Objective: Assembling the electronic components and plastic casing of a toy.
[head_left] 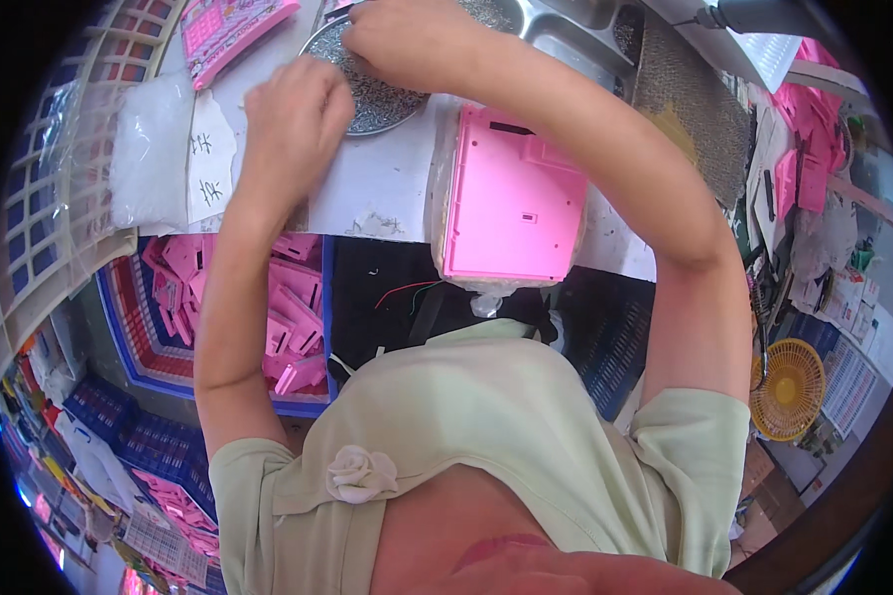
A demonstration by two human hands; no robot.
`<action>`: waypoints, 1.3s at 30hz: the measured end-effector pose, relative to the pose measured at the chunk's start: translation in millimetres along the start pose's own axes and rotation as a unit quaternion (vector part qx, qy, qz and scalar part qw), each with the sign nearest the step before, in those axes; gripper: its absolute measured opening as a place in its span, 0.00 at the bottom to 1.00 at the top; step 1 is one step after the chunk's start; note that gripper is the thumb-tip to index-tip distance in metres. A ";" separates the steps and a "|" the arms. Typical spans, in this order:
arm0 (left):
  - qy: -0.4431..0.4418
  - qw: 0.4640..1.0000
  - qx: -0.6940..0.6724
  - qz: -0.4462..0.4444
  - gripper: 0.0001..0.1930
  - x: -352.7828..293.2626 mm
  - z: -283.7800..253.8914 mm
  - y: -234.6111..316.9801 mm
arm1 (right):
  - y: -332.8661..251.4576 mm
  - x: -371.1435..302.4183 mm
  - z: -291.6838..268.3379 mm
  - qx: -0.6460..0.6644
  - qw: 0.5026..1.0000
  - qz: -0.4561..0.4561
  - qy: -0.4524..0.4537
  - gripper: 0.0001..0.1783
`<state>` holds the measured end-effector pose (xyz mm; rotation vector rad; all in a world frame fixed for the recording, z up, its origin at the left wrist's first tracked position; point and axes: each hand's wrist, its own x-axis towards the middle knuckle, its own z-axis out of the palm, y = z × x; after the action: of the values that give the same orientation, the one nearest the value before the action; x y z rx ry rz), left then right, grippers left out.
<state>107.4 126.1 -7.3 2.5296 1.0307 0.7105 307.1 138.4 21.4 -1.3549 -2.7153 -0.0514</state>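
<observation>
A round metal dish full of small silvery pieces, apparently screws, lies at the far middle of the bench. My right hand reaches across it, fingers curled down over the pieces; the fingertips are hidden. At the dish's left rim is my left hand, its fingers bent inward and closed. What either hand holds, if anything, cannot be made out. Nearer to me, under my right forearm, a flat pink plastic casing rests on a wrapped pad at the bench edge. It has small holes and a dark slot near its top.
A pink printed case and a clear plastic bag lie at the far left. Below the bench, a blue crate holds several pink parts. A steel compartment tray stands far right, beside rough brown matting. A yellow basket is at right.
</observation>
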 end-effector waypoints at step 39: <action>-0.102 0.972 0.210 -0.020 0.10 18.5 -2.2 10.8 | 34.9 -140.5 -45.9 0.300 0.927 0.188 0.126 0.07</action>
<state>123.6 132.2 5.5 2.8456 1.2609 0.2271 422.5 44.2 50.9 -1.4953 -1.9724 0.5486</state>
